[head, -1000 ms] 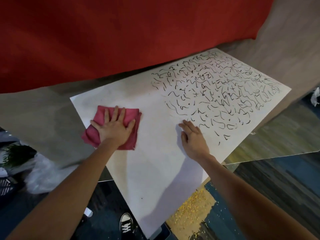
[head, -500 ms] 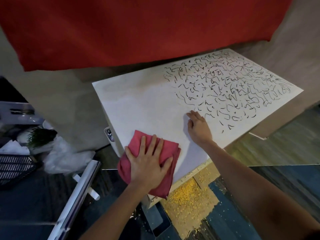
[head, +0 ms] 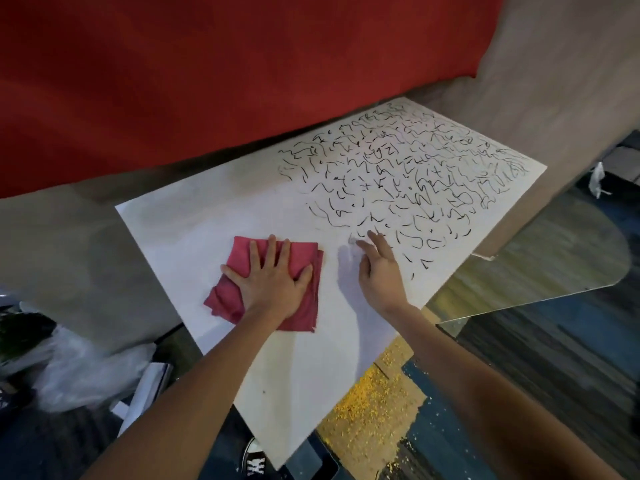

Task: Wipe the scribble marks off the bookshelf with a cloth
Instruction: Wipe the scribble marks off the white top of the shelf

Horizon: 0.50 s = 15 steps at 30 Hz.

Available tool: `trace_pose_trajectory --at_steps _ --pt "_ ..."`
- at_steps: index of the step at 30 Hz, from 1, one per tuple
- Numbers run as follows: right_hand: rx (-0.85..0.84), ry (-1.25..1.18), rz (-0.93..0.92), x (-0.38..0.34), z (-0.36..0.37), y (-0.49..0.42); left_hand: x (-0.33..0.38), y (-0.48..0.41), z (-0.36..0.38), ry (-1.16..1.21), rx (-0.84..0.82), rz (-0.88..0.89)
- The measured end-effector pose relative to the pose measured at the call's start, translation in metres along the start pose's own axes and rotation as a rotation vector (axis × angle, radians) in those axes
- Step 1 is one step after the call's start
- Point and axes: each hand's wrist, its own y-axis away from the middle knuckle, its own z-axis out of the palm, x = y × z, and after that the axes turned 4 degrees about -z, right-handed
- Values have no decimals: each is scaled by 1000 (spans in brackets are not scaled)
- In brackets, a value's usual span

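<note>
The main risk is that the cloth (head: 306,259) slips or bunches under the palm, because the left hand (head: 273,284) does not really grip it. The fingers lie spread and nearly straight on top and only press it flat against the white bookshelf (head: 207,220). The cloth is folded in layers, and the loose corner beside the wrist could turn over in a fast stroke.

A second risk is smearing. The scribble marks (head: 398,174) begin beyond the fingertips and to the right of the pressing hand, and a cloth loaded with ink could drag grey streaks into the clean area under it.

The right hand (head: 381,277) rests just beside the cloth, at the near edge of the marks, so a stroke in that direction would meet it. This hand holds nothing; its fingers are stretched forward with the tips touching the surface. Both forearms reach forward, the left one straight behind its hand.
</note>
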Motion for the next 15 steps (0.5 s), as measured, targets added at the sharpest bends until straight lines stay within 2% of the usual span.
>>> trace_pose_trajectory --at_steps 5,15 --pt "4 81 26 3 2 -40 25 -62 -4 37 2 1" --pt "-31 150 167 -13 57 -124 38 -180 -15 32 22 149"
